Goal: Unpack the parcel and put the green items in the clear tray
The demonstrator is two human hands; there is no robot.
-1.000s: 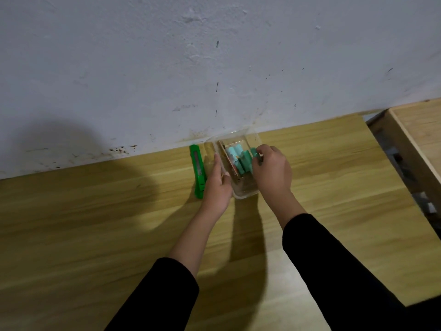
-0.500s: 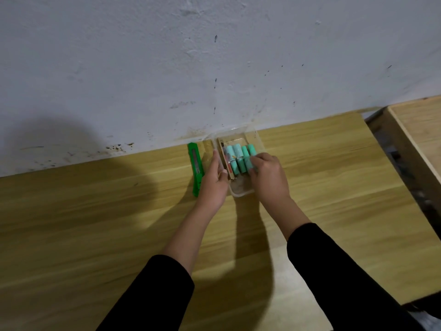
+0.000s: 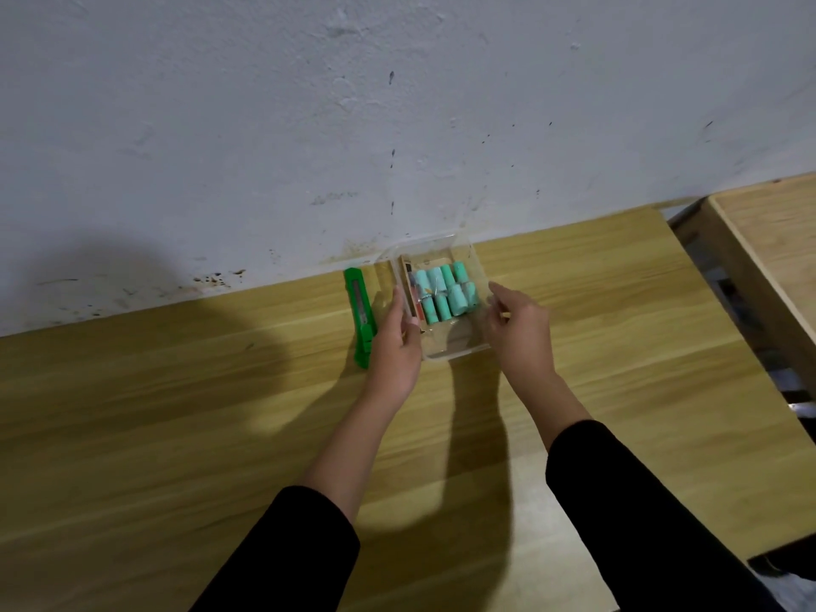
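I count eight green rolls (image 3: pixel 446 291) in one clear tray (image 3: pixel 474 258) at upper centre, one green utility knife (image 3: pixel 361 318) left of it, two hands

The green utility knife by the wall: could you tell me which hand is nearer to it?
Left. The left hand lies just right of the green utility knife, between it and the clear tray; the right hand is on the tray's far side.
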